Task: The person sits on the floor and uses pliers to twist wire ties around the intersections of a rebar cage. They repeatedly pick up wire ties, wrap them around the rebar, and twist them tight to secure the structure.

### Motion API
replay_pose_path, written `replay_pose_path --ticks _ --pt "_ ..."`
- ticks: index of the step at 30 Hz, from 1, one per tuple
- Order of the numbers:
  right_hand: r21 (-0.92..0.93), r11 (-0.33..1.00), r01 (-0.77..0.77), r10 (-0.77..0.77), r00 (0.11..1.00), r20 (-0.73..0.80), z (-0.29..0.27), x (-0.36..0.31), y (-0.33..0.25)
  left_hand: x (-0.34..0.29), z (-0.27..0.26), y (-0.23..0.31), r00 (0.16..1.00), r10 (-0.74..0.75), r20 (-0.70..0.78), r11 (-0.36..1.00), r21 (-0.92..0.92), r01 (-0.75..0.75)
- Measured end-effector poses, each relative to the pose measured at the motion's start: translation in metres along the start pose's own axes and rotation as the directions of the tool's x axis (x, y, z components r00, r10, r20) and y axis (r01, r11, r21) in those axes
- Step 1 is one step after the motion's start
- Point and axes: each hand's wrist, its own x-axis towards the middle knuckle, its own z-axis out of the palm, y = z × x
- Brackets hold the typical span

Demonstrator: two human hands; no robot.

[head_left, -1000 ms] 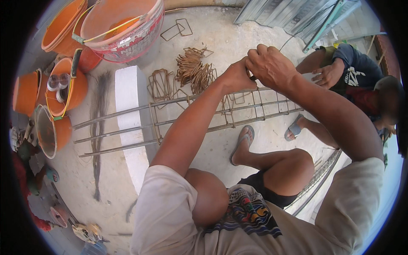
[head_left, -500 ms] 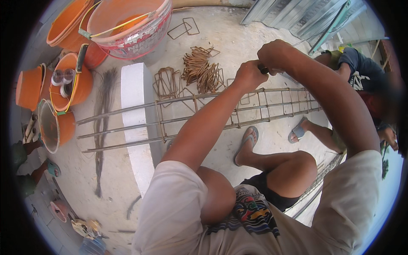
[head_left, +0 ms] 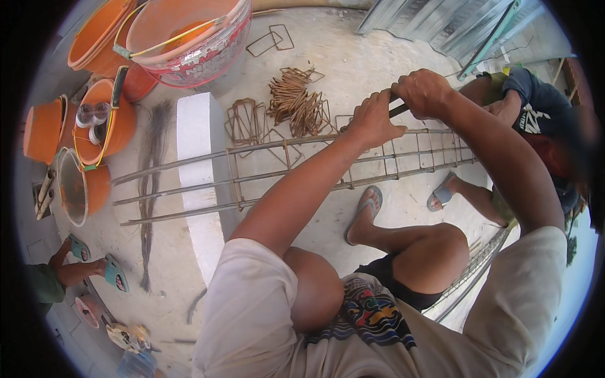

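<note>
At the lower left of the frame, another person's feet in green sandals (head_left: pixel 116 274) stand on the pale floor. Above them, orange buckets (head_left: pixel 99 191) crowd the left edge, one holding clear round containers (head_left: pixel 93 114). A bundle of thin dark wire (head_left: pixel 147 205) lies on the floor beside them, and a larger, pinkish bucket (head_left: pixel 195 66) with a yellow handle stands at upper left. Next comes a long white block (head_left: pixel 196 189); the bare ends of a cage of steel bars (head_left: pixel 397 174) run across it.

The cage stretches from left of centre toward the right, its long bars joined by rectangular ties. Just above it lie loose metal rectangles (head_left: pixel 247 123) and a heaped pile of rusty ones (head_left: pixel 295 101).

Near the upper centre, the left hand (head_left: pixel 376 120) is above the cage's top bar, fingers curled together and thumb pointing right; what it grips, if anything, cannot be told from this angle. Right of it, the right hand (head_left: pixel 421 94) is closed in a fist around a dark bar (head_left: pixel 398 109), which shows between the two hands. Corrugated metal sheets (head_left: pixel 422 25) fill the upper right, and below them a co-worker in a dark top (head_left: pixel 535 101) bends at the right edge.
</note>
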Motion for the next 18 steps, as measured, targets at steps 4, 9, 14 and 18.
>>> replay_pose_path --ticks 4,9,14,18 --pt "0.092 0.996 0.014 -0.041 0.952 0.304 -0.046 0.011 -0.008 0.003 0.011 0.004 0.994 -0.106 -0.015 0.991 -0.087 0.105" --pt "0.204 0.951 -0.231 0.092 0.846 0.526 -0.041 0.009 -0.006 0.019 0.000 0.008 0.940 -0.125 0.317 0.989 -0.030 0.141" --pt "-0.194 0.980 -0.040 -0.043 0.913 -0.405 0.005 -0.029 -0.032 0.033 -0.024 -0.007 0.836 -0.038 0.547 0.963 -0.205 0.177" --pt "-0.174 0.985 -0.006 -0.065 0.914 -0.400 0.016 -0.035 -0.028 0.037 -0.024 -0.004 0.793 -0.009 0.610 0.960 -0.216 0.178"
